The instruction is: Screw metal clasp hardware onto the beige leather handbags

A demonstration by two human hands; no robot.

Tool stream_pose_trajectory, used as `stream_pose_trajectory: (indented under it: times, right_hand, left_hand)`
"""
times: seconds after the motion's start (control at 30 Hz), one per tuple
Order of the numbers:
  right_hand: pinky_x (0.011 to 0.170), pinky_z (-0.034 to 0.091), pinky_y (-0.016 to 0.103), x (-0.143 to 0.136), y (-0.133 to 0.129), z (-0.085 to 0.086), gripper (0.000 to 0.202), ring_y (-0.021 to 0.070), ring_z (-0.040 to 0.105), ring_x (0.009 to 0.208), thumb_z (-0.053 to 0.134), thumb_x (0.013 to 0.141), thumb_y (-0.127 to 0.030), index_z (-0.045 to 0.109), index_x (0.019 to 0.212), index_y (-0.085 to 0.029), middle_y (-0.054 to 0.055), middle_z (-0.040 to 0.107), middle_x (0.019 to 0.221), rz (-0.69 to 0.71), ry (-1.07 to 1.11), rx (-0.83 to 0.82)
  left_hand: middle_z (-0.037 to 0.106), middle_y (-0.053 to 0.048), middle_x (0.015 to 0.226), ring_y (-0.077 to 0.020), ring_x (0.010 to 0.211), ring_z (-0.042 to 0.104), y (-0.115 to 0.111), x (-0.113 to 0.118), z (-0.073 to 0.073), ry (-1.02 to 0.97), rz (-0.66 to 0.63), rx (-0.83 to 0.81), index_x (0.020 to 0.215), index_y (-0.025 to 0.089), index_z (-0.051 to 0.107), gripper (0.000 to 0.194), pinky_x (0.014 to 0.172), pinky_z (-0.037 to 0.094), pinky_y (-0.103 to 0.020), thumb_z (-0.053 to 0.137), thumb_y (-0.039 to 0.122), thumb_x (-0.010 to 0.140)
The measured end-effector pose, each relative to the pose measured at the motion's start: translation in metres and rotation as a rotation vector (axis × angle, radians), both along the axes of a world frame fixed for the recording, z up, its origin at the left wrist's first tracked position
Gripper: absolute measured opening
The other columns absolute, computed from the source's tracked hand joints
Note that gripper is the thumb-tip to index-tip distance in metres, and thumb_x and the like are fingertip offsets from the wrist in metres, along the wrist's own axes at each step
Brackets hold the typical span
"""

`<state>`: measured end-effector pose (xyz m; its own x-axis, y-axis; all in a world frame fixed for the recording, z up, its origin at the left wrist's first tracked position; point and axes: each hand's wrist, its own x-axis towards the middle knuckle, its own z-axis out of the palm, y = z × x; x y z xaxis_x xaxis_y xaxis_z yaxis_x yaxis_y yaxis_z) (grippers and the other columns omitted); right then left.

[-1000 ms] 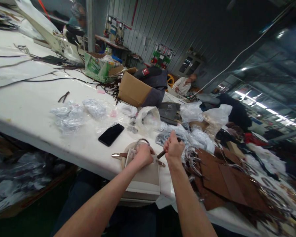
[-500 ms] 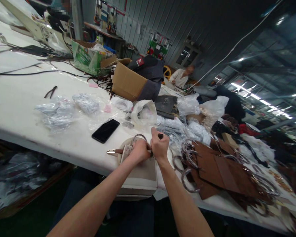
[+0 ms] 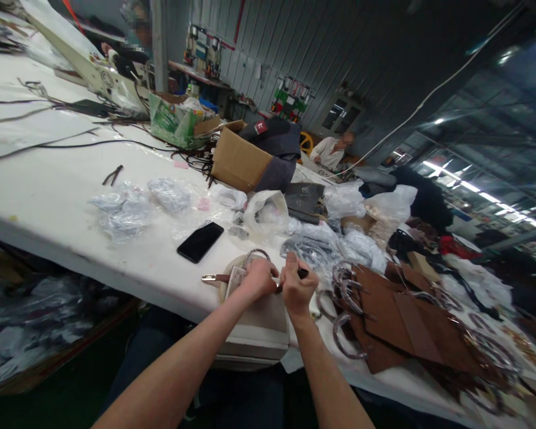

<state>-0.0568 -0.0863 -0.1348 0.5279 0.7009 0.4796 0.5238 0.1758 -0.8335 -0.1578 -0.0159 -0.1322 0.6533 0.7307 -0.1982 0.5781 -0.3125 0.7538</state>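
A beige and white handbag (image 3: 262, 325) lies at the table's front edge, below my hands. My left hand (image 3: 259, 280) is closed over its upper part, with fingers curled around a brown strap (image 3: 222, 278) whose metal-tipped end sticks out to the left. Behind that hand arches a round, plastic-wrapped handle (image 3: 258, 254). Close beside it, my right hand (image 3: 297, 285) is a fist, thumb up, around a dark-handled tool (image 3: 302, 273). Only the butt of the handle shows; the tool's working end is hidden between my hands.
A black phone (image 3: 201, 242) and plastic bags (image 3: 125, 211) lie to the left. Brown leather bag panels (image 3: 397, 316) with wrapped ring handles are stacked at right. Behind stand a cardboard box (image 3: 239, 158) and a green carton (image 3: 172, 122). Two people sit farther off.
The view has shifted slightly, so everything sits lower and to the right. My right fist has turned a little, while my left hand stays on the bag.
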Motion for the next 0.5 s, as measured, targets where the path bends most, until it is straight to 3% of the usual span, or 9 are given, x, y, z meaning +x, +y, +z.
stream_pose_trajectory:
  times: [0.13,0.27,0.37,0.43,0.5]
  right_hand:
    - [0.045,0.032,0.029,-0.002,-0.001,-0.007,0.063,0.0123,0.041,0.046,0.062,0.103,-0.068,0.046,0.061,-0.025,-0.004,0.044,0.048,-0.052,0.056,-0.001]
    - [0.044,0.030,0.028,-0.001,-0.001,-0.002,0.063,0.0115,0.040,0.045,0.066,0.102,-0.067,0.047,0.059,-0.025,-0.004,0.046,0.048,-0.043,0.159,0.012]
    - [0.040,0.027,0.026,0.008,-0.001,0.011,0.060,0.0093,0.035,0.041,0.070,0.099,-0.067,0.047,0.064,-0.024,-0.007,0.042,0.047,0.029,0.379,0.070]
    - [0.037,0.023,0.024,0.015,-0.001,0.022,0.052,0.0079,0.029,0.038,0.074,0.097,-0.067,0.054,0.075,-0.024,-0.011,0.037,0.048,0.076,0.563,0.167]
    - [0.035,0.020,0.021,0.017,-0.002,0.034,0.045,0.0070,0.024,0.037,0.076,0.096,-0.066,0.061,0.090,-0.023,-0.013,0.033,0.049,0.113,0.678,0.266]
  left_hand:
    - [0.080,-0.016,0.116,-0.0354,0.114,0.072,-0.008,0.006,-0.003,-0.006,0.029,0.083,0.107,0.016,0.085,0.031,0.103,0.054,-0.043,0.076,0.009,0.078]
    - [0.075,-0.016,0.116,-0.0317,0.115,0.069,-0.016,-0.011,0.012,-0.228,0.094,0.225,0.101,0.014,0.081,0.028,0.102,0.054,-0.040,0.072,0.003,0.078]
    - [0.075,-0.009,0.113,-0.0242,0.111,0.068,-0.008,-0.058,0.029,-0.498,0.110,0.232,0.105,0.019,0.077,0.024,0.103,0.053,-0.036,0.068,0.009,0.086]
    - [0.075,-0.007,0.108,-0.0243,0.105,0.068,0.004,-0.098,0.032,-0.489,0.251,0.276,0.102,0.020,0.076,0.016,0.100,0.053,-0.038,0.066,0.019,0.090]
    - [0.076,-0.009,0.105,-0.0262,0.100,0.069,0.015,-0.133,0.024,-0.388,0.383,0.237,0.105,0.018,0.076,0.021,0.096,0.054,-0.040,0.068,0.029,0.090]
